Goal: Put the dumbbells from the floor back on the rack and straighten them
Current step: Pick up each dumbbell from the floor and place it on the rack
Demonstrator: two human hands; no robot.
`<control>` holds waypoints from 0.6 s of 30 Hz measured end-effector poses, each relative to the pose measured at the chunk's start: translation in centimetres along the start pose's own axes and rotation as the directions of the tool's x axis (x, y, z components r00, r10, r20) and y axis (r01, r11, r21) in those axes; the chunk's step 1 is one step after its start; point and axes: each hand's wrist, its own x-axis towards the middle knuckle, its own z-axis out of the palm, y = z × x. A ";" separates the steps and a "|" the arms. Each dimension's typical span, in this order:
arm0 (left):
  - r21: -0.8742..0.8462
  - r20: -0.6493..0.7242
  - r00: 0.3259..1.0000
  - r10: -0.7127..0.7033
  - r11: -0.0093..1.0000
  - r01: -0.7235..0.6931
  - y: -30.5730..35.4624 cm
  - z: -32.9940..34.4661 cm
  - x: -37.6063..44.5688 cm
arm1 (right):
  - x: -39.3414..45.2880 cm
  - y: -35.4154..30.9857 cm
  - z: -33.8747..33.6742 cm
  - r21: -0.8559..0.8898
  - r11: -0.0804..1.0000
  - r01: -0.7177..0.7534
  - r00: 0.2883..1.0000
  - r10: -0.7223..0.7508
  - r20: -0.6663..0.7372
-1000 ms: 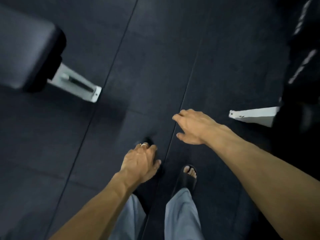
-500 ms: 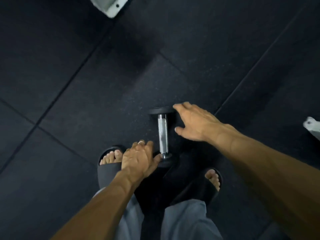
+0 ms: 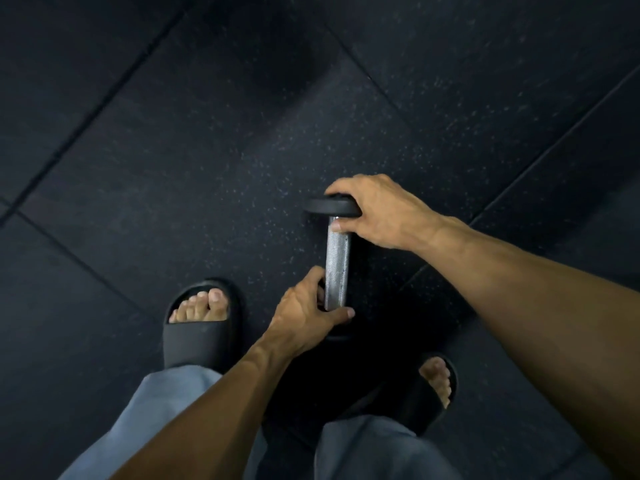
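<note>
- Dark speckled rubber floor tiles fill our view; no rack shows.
- Nearest, our left hand curls round the dumbbell at its knurled handle's near end.
- Farther out, our right hand grips the far black head, likely sharing the weight for a lift.
- We can read no brand or number.

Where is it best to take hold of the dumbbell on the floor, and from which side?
Probably the knurled steel handle, from above: it lies flat between the two black heads and its middle is bare, a bar narrow enough for fingers to wrap round.
</note>
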 end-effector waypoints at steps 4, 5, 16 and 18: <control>0.031 0.018 0.999 0.027 0.999 -0.028 1.1 -0.8 -1.0 | -1.8 0.7 -0.7 0.099 0.994 -0.045 0.997 0.051 -0.061; 0.058 0.027 0.999 0.037 0.998 -0.039 1.7 -1.3 -1.4 | -2.6 0.8 -1.3 0.121 0.991 -0.055 0.994 0.066 -0.085; 0.372 0.119 0.960 0.253 0.885 -0.280 20.8 -7.6 -12.5 | -20.0 -1.1 -16.8 0.313 0.948 -0.063 0.887 0.197 -0.417; 0.458 0.143 0.939 0.311 0.821 -0.342 25.8 -8.5 -15.9 | -24.6 -1.7 -20.2 0.333 0.942 -0.049 0.854 0.212 -0.474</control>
